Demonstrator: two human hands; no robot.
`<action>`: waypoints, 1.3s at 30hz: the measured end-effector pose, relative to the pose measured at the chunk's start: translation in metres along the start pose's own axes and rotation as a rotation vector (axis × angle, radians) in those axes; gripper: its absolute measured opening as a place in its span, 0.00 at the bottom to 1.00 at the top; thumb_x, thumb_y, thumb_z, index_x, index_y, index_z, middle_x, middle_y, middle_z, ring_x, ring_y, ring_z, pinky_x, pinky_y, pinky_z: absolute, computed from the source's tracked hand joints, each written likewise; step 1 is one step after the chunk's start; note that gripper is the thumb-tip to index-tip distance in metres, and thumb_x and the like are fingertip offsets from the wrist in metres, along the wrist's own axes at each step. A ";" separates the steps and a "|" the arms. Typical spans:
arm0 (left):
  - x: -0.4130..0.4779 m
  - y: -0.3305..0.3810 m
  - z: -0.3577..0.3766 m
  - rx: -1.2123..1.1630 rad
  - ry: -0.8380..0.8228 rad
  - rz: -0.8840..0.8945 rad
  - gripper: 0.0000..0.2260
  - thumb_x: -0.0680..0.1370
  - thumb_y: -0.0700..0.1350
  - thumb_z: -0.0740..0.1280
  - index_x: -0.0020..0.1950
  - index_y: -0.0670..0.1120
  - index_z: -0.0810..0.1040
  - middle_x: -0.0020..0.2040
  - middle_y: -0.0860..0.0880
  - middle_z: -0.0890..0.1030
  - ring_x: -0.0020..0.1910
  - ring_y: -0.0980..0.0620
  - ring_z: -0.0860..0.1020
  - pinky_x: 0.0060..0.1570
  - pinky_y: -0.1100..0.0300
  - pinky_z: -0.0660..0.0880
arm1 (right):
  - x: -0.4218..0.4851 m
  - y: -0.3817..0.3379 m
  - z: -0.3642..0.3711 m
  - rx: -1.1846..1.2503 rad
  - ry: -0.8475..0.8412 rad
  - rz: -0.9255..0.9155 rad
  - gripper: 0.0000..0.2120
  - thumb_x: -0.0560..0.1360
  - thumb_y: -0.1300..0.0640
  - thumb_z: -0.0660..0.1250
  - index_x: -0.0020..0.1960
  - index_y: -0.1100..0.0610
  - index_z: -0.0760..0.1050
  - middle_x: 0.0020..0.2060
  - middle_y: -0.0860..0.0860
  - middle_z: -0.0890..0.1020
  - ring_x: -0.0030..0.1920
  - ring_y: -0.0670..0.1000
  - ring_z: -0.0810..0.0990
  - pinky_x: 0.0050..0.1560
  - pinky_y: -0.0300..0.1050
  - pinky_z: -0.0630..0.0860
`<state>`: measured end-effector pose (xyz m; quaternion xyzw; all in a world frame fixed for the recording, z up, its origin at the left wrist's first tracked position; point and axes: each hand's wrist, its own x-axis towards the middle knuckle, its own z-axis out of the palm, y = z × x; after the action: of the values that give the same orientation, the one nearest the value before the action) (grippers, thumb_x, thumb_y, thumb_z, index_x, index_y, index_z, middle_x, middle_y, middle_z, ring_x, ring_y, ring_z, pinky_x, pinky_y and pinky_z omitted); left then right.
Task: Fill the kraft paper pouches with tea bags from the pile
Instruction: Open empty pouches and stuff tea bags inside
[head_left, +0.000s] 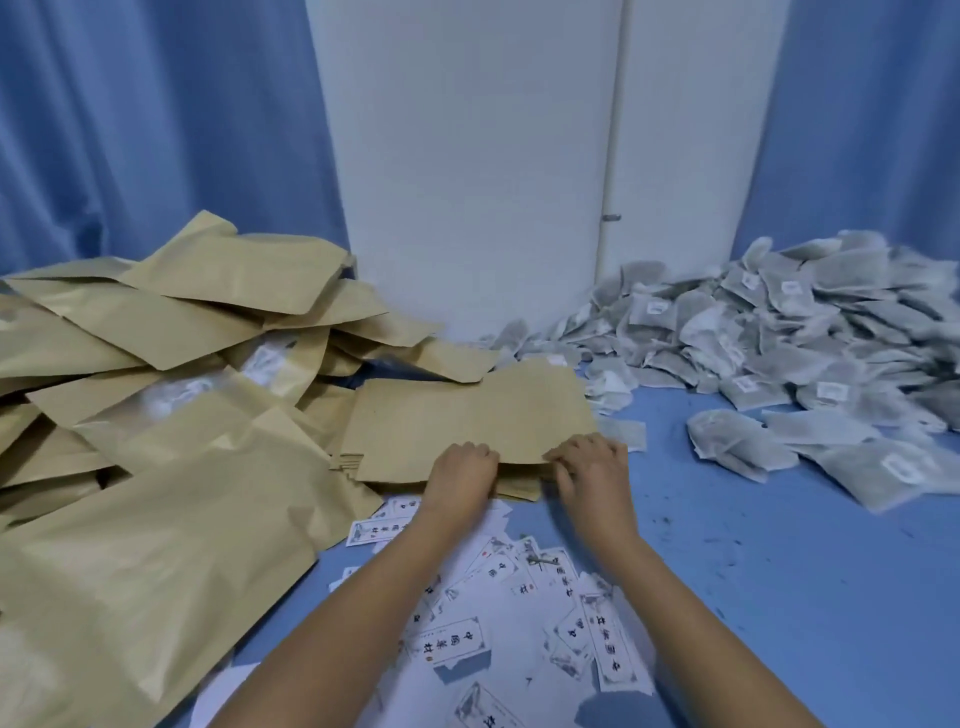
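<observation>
Black Chinese characters stand on the white paper slips (452, 644), too blurred to read; print on the tea bags' (748, 441) small tags (897, 466) is illegible.

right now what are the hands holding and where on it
Left hand and right hand both grip the top kraft pouch by its near edge.

Kraft pouch stack (467, 421): flat, tan, neat, at centre; near edge slightly fanned. Loose kraft pouches (156, 415): big jumbled heap at L, some w/ clear windows, a few overlapping the stack's far edge. Tea bags (779, 338): grey-white sachets w/ white tags, sprawling pile at R, nearest ones just beside the stack.
</observation>
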<state>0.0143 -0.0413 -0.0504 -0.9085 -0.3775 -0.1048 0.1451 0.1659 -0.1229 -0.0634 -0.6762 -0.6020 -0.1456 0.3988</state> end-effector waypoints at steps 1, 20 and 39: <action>-0.005 0.001 -0.003 -0.013 0.048 0.038 0.13 0.74 0.36 0.62 0.56 0.46 0.75 0.51 0.48 0.77 0.50 0.48 0.75 0.46 0.58 0.67 | 0.000 0.006 -0.007 0.140 0.059 0.209 0.06 0.73 0.64 0.67 0.46 0.56 0.81 0.44 0.50 0.79 0.49 0.52 0.75 0.53 0.44 0.61; 0.013 0.115 -0.031 -1.100 0.002 -0.308 0.15 0.80 0.50 0.62 0.61 0.42 0.78 0.51 0.42 0.81 0.48 0.46 0.79 0.49 0.57 0.75 | -0.033 0.003 -0.055 1.376 -0.268 0.668 0.22 0.75 0.76 0.53 0.63 0.60 0.71 0.52 0.57 0.80 0.55 0.53 0.78 0.53 0.43 0.75; 0.010 0.102 -0.029 -1.495 -0.133 -0.367 0.20 0.76 0.53 0.68 0.65 0.47 0.77 0.54 0.47 0.81 0.53 0.53 0.80 0.42 0.52 0.82 | -0.039 0.026 -0.047 1.631 -0.180 0.633 0.20 0.80 0.69 0.53 0.72 0.65 0.63 0.66 0.63 0.72 0.58 0.47 0.80 0.56 0.36 0.76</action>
<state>0.0925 -0.1134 -0.0387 -0.6924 -0.3587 -0.2993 -0.5499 0.1949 -0.1827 -0.0691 -0.3246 -0.3319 0.5009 0.7304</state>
